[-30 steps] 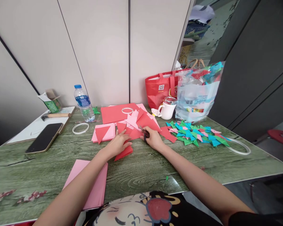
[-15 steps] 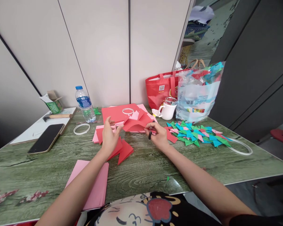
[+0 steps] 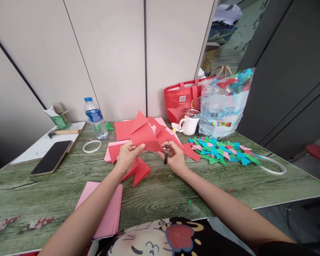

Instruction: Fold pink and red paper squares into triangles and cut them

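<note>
My left hand [image 3: 128,156] pinches the lower left edge of a red paper sheet [image 3: 144,135] lifted above the table. My right hand [image 3: 174,158] grips the same sheet at its lower right and also holds small black scissors [image 3: 165,156], which hang point down. Red paper triangles [image 3: 138,170] lie on the green wood-grain table [image 3: 162,192] just under my left hand. A stack of red and pink sheets [image 3: 122,129] lies behind the raised sheet.
A pink paper stack [image 3: 106,209] lies near the front edge. Left: a phone [image 3: 52,156], tape ring [image 3: 92,145], water bottle [image 3: 95,117], small box [image 3: 58,115]. Right: white mug [image 3: 189,122], red bag [image 3: 181,99], plastic bag [image 3: 224,103], pile of folded coloured triangles [image 3: 221,151].
Both hands came up off the table. My left hand went from flat on the red pieces to pinching the red sheet, now raised and tilted between both hands.
</note>
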Available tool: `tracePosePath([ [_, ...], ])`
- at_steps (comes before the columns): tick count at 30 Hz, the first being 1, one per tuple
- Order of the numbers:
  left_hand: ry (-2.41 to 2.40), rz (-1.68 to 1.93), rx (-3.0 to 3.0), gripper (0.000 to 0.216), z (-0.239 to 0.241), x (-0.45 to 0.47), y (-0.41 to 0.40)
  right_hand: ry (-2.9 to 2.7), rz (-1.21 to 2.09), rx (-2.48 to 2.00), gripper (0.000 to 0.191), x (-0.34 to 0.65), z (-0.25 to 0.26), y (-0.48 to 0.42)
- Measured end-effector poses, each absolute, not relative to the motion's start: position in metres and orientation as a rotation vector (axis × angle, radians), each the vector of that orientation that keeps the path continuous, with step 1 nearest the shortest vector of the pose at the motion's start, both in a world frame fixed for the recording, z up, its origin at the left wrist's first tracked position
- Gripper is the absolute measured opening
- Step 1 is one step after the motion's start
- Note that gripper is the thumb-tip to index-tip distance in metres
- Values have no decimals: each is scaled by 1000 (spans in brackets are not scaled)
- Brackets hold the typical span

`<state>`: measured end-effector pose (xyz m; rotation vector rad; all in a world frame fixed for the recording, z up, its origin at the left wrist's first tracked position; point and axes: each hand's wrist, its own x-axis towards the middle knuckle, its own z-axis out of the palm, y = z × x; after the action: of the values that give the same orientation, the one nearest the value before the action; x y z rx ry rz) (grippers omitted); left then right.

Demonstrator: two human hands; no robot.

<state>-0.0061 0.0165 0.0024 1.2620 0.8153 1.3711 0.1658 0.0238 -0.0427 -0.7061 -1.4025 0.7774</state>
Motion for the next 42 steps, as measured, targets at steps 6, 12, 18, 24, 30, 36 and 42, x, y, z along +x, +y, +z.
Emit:
tracePosePath([
  [6,970,1315,1318,30,2,-8,19,-1309,913,-740,39,167,-37,22],
  [12,1017,1255,1405,24,2,-7,15,-1228,1160,-760,38,160,-35,16],
  [18,795,829,1275,32,-8,3,8,-1115,1104,-758,37,153,-33,8],
  [24,852,955,1302,38,3,-3,11,-1349,1071,-763,38,159,-29,7],
  [30,967,1228,1461,35,23,-18,15,-1647,1248,-773,43,163,-28,6],
  [36,986,1045,1584,28,21,-18,12,-1655,1464,-706,39,164,-30,6],
  [42,1022,1128,1552,27,24,-17,10,-1611,1537,-730,36,165,-30,6],
])
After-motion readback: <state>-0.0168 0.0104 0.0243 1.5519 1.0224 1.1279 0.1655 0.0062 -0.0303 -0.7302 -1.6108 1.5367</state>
